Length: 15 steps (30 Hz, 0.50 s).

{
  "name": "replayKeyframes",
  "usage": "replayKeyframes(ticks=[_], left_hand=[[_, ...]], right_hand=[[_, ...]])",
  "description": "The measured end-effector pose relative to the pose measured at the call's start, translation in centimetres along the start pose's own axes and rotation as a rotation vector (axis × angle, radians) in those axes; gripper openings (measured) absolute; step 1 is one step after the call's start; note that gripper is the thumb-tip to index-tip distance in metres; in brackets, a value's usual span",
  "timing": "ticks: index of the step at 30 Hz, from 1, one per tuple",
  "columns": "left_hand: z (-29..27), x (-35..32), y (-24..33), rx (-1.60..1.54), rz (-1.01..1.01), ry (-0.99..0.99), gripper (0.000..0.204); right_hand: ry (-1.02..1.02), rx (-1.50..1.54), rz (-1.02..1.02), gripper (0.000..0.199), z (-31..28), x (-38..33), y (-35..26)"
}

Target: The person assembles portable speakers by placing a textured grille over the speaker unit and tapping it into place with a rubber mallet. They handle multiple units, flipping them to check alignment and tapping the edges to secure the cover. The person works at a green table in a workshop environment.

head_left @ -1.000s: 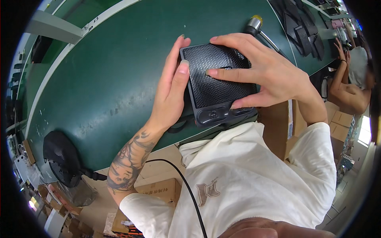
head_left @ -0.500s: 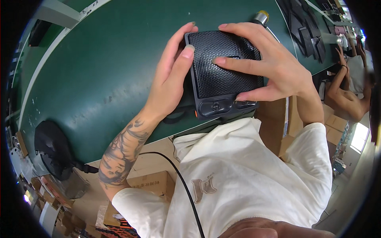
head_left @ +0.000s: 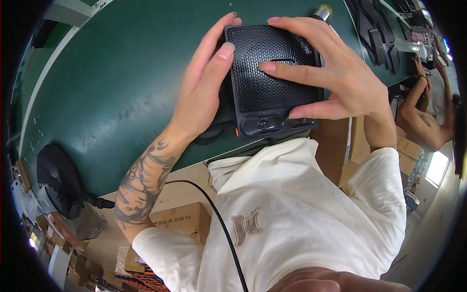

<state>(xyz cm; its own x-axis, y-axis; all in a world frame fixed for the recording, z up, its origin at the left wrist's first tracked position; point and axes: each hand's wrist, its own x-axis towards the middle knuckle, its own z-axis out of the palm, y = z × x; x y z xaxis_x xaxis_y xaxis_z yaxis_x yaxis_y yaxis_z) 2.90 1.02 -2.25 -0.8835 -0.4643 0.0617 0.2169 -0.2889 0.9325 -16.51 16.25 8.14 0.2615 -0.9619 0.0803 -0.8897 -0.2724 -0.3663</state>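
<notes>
A black box [head_left: 272,92] like a portable speaker, with a perforated mesh face and two oval recesses at its near end, lies at the near edge of the green table. My left hand [head_left: 204,87] grips its left side, the thumb on the top edge and the fingers partly hidden behind that side. Across the right part of the mesh is my right hand [head_left: 340,73]. Its fingers reach to the far edge, one finger presses on the middle of the mesh, and the thumb rests near the right recess. A black strap [head_left: 214,134] lies beside the box.
A silver cylinder with a yellow end [head_left: 322,13] stands beyond my right hand. Flat black pieces [head_left: 377,39] lie farther right, near a co-worker's arms [head_left: 419,95]. A black bag [head_left: 58,180] is at the left table edge. Below are a cardboard box [head_left: 180,219] and a black cable [head_left: 214,209].
The whole view has shifted a little, so the box and both hands appear slightly higher. My hands keep the same hold on the box.
</notes>
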Motion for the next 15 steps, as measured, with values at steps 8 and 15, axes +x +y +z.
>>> replayKeyframes(ticks=[8, 15], left_hand=[[0.2, 0.0, -0.1, -0.011, 0.007, 0.005, 0.054], [1.4, 0.5, 0.9, -0.196, -0.083, 0.125, 0.047]], right_hand=[[0.009, -0.016, -0.011, 0.068, 0.0, -0.2, 0.1], [0.017, -0.019, -0.001, 0.068, 0.0, 0.1, -0.2]])
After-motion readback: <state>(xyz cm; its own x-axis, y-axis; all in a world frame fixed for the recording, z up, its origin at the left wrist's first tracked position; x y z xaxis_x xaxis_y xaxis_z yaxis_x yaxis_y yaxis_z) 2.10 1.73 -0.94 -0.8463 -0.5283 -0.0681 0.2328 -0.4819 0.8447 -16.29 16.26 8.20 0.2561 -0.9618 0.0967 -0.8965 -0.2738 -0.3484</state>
